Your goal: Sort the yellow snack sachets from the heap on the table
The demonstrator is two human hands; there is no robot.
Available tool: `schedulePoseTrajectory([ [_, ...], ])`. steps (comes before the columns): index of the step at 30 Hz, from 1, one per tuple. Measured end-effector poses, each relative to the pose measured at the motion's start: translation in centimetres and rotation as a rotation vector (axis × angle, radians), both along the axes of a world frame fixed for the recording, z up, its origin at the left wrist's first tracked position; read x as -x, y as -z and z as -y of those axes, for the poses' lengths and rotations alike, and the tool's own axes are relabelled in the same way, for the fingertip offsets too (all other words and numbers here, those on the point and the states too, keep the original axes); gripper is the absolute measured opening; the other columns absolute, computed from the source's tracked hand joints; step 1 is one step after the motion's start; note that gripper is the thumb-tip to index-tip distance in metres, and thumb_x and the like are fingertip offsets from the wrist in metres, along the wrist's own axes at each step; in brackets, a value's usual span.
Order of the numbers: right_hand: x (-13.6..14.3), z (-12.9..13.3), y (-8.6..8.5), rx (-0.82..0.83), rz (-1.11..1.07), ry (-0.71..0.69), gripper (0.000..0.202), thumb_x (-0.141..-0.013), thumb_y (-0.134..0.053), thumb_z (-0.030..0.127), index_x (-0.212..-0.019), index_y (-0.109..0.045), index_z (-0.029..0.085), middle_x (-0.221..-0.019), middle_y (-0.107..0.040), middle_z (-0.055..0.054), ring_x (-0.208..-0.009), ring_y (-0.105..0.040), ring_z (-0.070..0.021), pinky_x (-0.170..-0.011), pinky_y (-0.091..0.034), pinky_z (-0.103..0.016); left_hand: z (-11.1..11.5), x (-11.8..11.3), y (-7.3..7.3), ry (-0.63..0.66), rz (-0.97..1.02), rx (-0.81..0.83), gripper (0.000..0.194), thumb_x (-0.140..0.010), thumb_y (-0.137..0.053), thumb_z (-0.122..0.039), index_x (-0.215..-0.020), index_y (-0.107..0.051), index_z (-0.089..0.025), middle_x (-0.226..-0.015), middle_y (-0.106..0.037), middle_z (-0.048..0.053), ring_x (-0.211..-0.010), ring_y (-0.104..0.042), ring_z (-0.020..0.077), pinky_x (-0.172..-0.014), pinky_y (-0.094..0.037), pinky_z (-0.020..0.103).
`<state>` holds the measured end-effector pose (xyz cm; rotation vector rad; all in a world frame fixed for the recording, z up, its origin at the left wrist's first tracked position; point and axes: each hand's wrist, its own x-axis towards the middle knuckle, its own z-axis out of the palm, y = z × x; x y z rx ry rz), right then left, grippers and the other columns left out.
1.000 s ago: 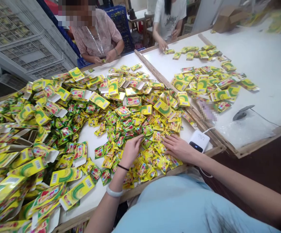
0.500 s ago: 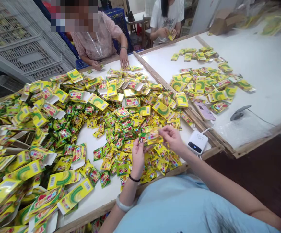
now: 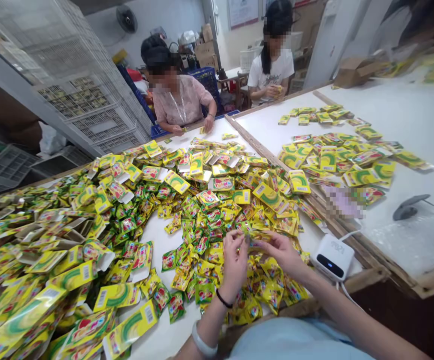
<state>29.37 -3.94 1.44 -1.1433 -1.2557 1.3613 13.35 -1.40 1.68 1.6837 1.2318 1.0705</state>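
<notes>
My left hand and my right hand meet above a heap of small candy-like packets near the table's front edge. Between their closed fingertips is a small yellow carton, mostly hidden by the fingers and blurred. To the left spreads a large pile of yellow and green cartons, many with end flaps open. More cartons lie on top of the green and yellow packets farther back.
A wooden strip divides the white table. Beyond it lie more cartons and a dark round stand. A white device with a cable sits right of my hands. Two people work across the table; crates are stacked at left.
The view has tilted up, so the table sits lower and more of the room shows. My hands have drawn closer together around the carton, which is now more covered by fingers.
</notes>
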Motion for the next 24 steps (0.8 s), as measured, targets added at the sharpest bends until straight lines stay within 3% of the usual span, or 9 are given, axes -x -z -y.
schedulePoseTrajectory([
  [3, -1.6, 0.2, -0.4, -0.17, 0.45, 0.028, 0.024, -0.09, -0.049, 0.036, -0.106, -0.058, 0.021, -0.085, -0.067, -0.005, -0.078, -0.065, -0.022, -0.063, -0.053, -0.033, -5.3, 2.8, -2.6, -0.086, -0.36, -0.149, 0.038, -0.093, -0.034, -0.039, -0.116, -0.058, -0.021, -0.109, -0.058, 0.011, -0.106, -0.053, 0.0219, -0.094, -0.04, 0.039],
  [4, -2.0, 0.4, -0.3, -0.223, 0.665, 0.008, 0.02, -0.091, -0.048, 0.031, -0.103, -0.059, 0.02, -0.085, -0.066, -0.006, -0.08, -0.063, -0.0225, -0.067, -0.052, -0.034, -7.5, 3.8, -3.5, -0.165, -0.506, -0.091, 0.04, -0.093, -0.031, -0.043, -0.114, -0.058, -0.022, -0.107, -0.06, 0.011, -0.104, -0.055, 0.0225, -0.093, -0.04, 0.04],
  [7, -2.4, 1.1, 0.6, -0.253, 1.169, -0.09, 0.022, -0.089, -0.042, 0.01, -0.102, -0.058, 0.016, -0.089, -0.064, -0.011, -0.081, -0.061, -0.0244, -0.068, -0.049, -0.035, -13.9, 5.5, -5.3, -0.325, -0.617, 0.029, 0.055, -0.086, -0.034, -0.058, -0.107, -0.056, -0.012, -0.092, -0.065, 0.021, -0.098, -0.059, 0.0354, -0.086, -0.039, 0.053],
  [9, -2.1, 1.4, 1.5, -0.224, 1.269, -0.117, 0.033, -0.083, -0.04, 0.0, -0.109, -0.055, 0.014, -0.094, -0.063, -0.013, -0.079, -0.062, -0.0241, -0.062, -0.047, -0.031, -16.8, 5.4, -5.4, -0.385, -0.648, 0.09, 0.066, -0.075, -0.05, -0.064, -0.106, -0.053, -0.006, -0.09, -0.065, 0.027, -0.098, -0.059, 0.0431, -0.084, -0.038, 0.058],
  [11, -2.0, 1.6, 2.3, -0.219, 1.228, -0.121, 0.034, -0.083, -0.041, 0.0, -0.112, -0.052, 0.014, -0.097, -0.063, -0.013, -0.081, -0.062, -0.0231, -0.062, -0.046, -0.029, -18.1, 4.7, -5.0, -0.39, -0.645, 0.113, 0.077, -0.059, -0.07, -0.059, -0.11, -0.05, -0.005, -0.097, -0.064, 0.03, -0.102, -0.057, 0.0459, -0.086, -0.037, 0.057],
  [14, -2.8, 1.6, 2.6, -0.2, 1.152, -0.12, 0.012, -0.089, -0.044, 0.014, -0.098, -0.052, 0.015, -0.083, -0.064, -0.009, -0.077, -0.063, -0.0216, -0.064, -0.046, -0.028, -17.8, 4.0, -4.2, -0.368, -0.568, 0.091, 0.086, -0.049, -0.081, -0.044, -0.118, -0.043, -0.011, -0.114, -0.059, 0.027, -0.11, -0.054, 0.0411, -0.091, -0.038, 0.05],
  [18, -4.9, 1.6, 1.4, -0.177, 1.042, -0.059, 0.014, -0.093, -0.042, 0.028, -0.086, -0.05, 0.017, -0.079, -0.064, -0.007, -0.072, -0.063, -0.02, -0.064, -0.048, -0.03, -15.2, 5.6, -4.2, -0.359, -0.348, 0.089, 0.063, -0.068, -0.067, -0.037, -0.118, -0.039, -0.012, -0.114, -0.06, 0.019, -0.104, -0.059, 0.0277, -0.087, -0.044, 0.038],
  [21, -5.2, 1.1, -0.8, -0.102, 0.576, 0.093, 0.019, -0.09, -0.047, 0.038, -0.093, -0.05, 0.019, -0.077, -0.064, -0.004, -0.058, -0.062, -0.0166, -0.053, -0.05, -0.03, -11.6, 6.9, -4.6, -0.31, -0.155, 0.116, 0.041, -0.078, -0.051, -0.029, -0.114, -0.042, -0.013, -0.113, -0.061, 0.013, -0.099, -0.06, 0.0192, -0.085, -0.046, 0.032],
  [24, -3.6, -0.1, -4.2, -0.052, 0.052, 0.18, 0.026, -0.081, -0.061, 0.041, -0.094, -0.053, 0.019, -0.071, -0.062, 0.001, -0.042, -0.055, -0.0113, -0.037, -0.045, -0.025, -7.0, 6.5, -5.2, -0.167, -0.002, 0.161, 0.033, -0.076, -0.053, -0.03, -0.105, -0.052, -0.014, -0.105, -0.064, 0.01, -0.094, -0.061, 0.0193, -0.085, -0.047, 0.033],
])
